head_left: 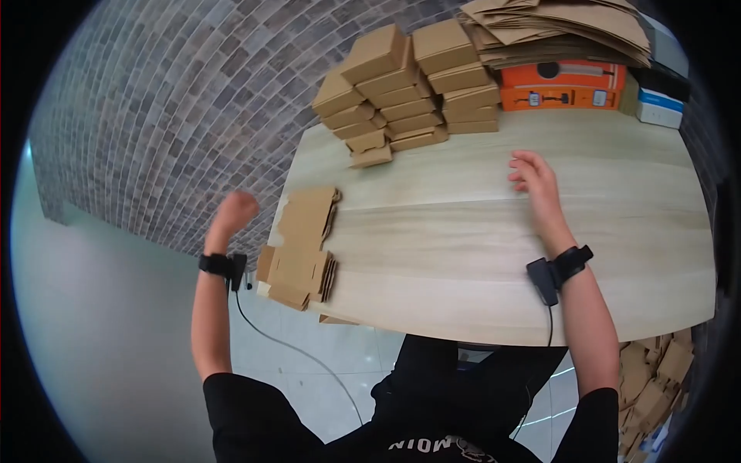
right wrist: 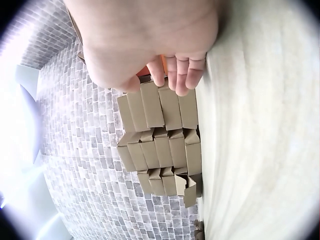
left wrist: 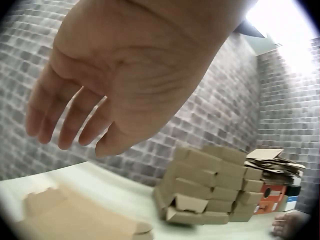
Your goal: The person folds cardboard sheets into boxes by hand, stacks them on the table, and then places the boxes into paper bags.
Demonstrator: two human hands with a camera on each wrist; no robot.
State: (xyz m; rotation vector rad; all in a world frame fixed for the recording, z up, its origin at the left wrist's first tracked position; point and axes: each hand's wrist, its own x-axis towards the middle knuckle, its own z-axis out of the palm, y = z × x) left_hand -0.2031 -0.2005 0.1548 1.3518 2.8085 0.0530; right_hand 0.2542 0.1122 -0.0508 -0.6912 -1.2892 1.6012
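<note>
My left hand point(head_left: 234, 208) is raised in the air just off the table's left edge, above and left of a stack of flat cardboard blanks point(head_left: 301, 247). In the left wrist view the left hand point(left wrist: 95, 105) hangs with relaxed fingers and holds nothing. My right hand point(head_left: 528, 173) rests on the wooden table point(head_left: 463, 255) near its middle, fingers loosely bent, empty. Beyond it stand stacks of folded brown boxes point(head_left: 401, 92), which the right wrist view shows past the right hand point(right wrist: 170, 70) as folded brown boxes point(right wrist: 162, 145).
A pile of flat cardboard sheets point(head_left: 563, 27) lies on orange boxes point(head_left: 563, 86) at the back right, beside a white and blue box point(head_left: 660, 108). More cardboard point(head_left: 656, 378) lies on the floor to the right. A brick wall point(head_left: 177, 116) runs behind the table.
</note>
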